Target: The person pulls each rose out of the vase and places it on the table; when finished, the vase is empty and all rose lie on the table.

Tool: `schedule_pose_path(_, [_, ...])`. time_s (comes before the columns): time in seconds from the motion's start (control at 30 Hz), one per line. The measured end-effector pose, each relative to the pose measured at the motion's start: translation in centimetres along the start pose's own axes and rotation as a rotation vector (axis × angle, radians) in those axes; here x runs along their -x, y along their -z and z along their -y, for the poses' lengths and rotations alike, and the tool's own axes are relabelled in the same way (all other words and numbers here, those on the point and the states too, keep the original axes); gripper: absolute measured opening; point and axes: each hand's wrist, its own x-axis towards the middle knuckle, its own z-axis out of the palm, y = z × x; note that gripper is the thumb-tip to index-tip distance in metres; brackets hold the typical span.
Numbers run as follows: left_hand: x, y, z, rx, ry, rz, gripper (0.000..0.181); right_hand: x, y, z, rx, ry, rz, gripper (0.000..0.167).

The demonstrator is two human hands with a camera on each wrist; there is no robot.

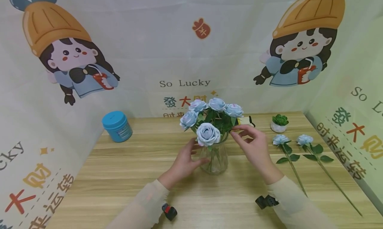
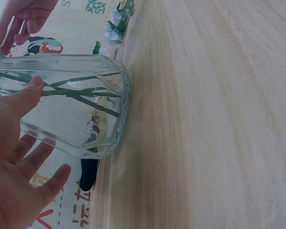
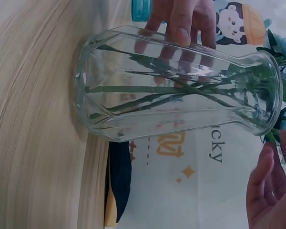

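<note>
A clear glass vase (image 1: 219,160) stands upright on the table, holding several pale blue roses (image 1: 208,134) with green leaves. My left hand (image 1: 184,162) holds its left side, thumb in front and fingers around the back. In the left wrist view that thumb lies against the glass (image 2: 71,136). At the right of the rim, the fingertips of my right hand (image 1: 255,147) are at the leaves; whether they pinch one is unclear. The right wrist view shows several stems (image 3: 148,89) crossing inside the vase (image 3: 167,117), with my right hand (image 3: 271,195) beside its mouth.
Two loose blue roses (image 1: 280,140) (image 1: 305,140) lie on the right of the wooden table (image 1: 119,189). Behind them is a small potted succulent (image 1: 279,123). A blue lidded jar (image 1: 117,126) stands at the back left. A black, yellow and white object (image 1: 246,121) lies behind the vase.
</note>
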Motion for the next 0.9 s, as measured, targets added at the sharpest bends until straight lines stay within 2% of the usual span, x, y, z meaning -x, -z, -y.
schedule_pose_path(0.17, [0.0,0.0,0.0,0.008,0.004,-0.004,0.075,0.0,-0.3,0.1,-0.019,0.003,-0.047,0.011])
schedule_pose_path(0.33, [0.0,0.0,-0.1,0.008,0.007,-0.01,0.077,0.0,-0.5,0.2,-0.028,0.003,-0.059,0.013])
schedule_pose_path(0.67, [-0.1,-0.1,0.1,-0.015,0.016,0.003,0.078,-0.5,-1.0,0.6,0.017,0.019,-0.035,0.015])
schedule_pose_path(0.9, [-0.1,0.0,0.2,-0.007,-0.003,0.001,0.076,-1.0,-1.2,0.5,0.062,0.021,-0.036,0.012])
